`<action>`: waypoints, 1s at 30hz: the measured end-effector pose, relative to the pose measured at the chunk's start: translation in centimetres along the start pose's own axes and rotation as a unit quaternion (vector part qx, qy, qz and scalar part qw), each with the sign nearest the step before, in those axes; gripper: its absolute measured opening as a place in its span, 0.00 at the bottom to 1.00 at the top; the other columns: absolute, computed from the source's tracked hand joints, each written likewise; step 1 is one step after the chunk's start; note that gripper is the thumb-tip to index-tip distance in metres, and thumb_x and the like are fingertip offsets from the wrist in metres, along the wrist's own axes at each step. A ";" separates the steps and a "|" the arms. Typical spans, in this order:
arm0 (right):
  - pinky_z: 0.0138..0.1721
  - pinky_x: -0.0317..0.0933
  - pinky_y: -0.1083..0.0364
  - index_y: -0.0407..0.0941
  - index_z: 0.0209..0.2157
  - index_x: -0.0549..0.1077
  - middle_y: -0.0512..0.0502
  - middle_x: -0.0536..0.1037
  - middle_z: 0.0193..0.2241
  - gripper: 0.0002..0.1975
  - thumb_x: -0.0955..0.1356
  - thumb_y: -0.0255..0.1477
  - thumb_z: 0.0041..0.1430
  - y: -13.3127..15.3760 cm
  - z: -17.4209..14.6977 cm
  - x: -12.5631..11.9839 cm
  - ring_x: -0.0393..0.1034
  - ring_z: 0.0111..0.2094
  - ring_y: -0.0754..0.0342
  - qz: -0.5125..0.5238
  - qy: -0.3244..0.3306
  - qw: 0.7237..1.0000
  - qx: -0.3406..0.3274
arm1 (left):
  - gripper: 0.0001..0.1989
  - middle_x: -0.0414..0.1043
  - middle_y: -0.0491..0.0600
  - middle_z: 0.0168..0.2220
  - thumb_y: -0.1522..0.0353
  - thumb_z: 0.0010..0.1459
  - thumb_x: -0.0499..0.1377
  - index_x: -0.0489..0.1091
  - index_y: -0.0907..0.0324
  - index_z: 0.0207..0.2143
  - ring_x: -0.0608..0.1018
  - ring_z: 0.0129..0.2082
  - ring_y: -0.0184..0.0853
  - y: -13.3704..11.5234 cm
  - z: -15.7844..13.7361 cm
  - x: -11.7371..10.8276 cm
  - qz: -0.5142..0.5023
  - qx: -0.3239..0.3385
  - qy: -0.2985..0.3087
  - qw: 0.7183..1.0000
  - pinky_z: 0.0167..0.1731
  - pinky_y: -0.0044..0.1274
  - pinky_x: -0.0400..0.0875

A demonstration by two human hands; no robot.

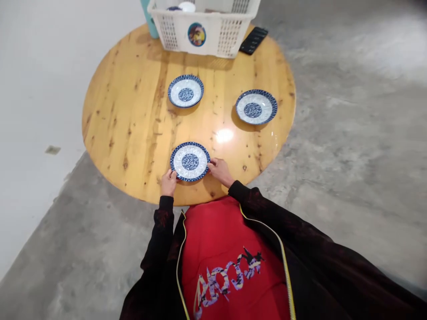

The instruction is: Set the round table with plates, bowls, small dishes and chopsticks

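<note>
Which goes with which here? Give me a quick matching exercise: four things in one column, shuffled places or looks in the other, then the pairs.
Things
1. White basket
2. Black flat object
3. Left hand
4. Right hand

Places or looks
A. On the table, just right of the basket in the picture
B. At the right edge of the near plate
C. Bears a round picture on its front
D. At the lower-left edge of the near plate

Pairs: 1-C, 2-A, 3-D, 4-B
</note>
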State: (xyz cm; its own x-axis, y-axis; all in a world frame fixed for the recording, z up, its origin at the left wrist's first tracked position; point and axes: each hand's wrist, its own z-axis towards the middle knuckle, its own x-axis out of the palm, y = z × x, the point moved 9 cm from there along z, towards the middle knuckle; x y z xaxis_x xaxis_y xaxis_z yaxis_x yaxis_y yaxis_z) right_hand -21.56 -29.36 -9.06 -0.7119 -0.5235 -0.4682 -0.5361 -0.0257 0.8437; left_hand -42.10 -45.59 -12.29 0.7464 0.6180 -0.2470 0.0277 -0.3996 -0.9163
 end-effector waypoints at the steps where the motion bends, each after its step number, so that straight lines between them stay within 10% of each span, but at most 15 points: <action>1: 0.30 0.60 0.56 0.45 0.22 0.69 0.49 0.71 0.20 0.08 0.63 0.27 0.52 0.1 0.1 -0.1 0.67 0.25 0.52 -0.002 -0.001 1.000 -0.002 | 0.13 0.60 0.43 0.24 0.60 0.54 0.57 0.62 0.59 0.25 0.67 0.26 0.29 0.2 0.1 0.1 -0.021 -0.007 0.001 1.000 0.29 0.21 0.73; 30: 0.30 0.64 0.57 0.43 0.25 0.73 0.49 0.74 0.19 0.07 0.64 0.26 0.53 -0.7 0.6 0.2 0.70 0.26 0.52 0.022 0.006 1.000 -0.001 | 0.12 0.57 0.42 0.21 0.63 0.50 0.58 0.59 0.58 0.21 0.64 0.23 0.28 -0.6 0.5 0.4 -0.061 -0.017 -0.014 0.998 0.24 0.19 0.69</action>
State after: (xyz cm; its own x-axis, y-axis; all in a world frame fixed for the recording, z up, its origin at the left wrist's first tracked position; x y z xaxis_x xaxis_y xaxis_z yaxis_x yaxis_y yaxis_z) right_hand -21.60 -28.88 -9.85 -0.7294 -0.5346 -0.4268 -0.5032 -0.0033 0.8642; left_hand -42.16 -44.72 -12.04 0.7177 0.6816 -0.1424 0.1412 -0.3428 -0.9287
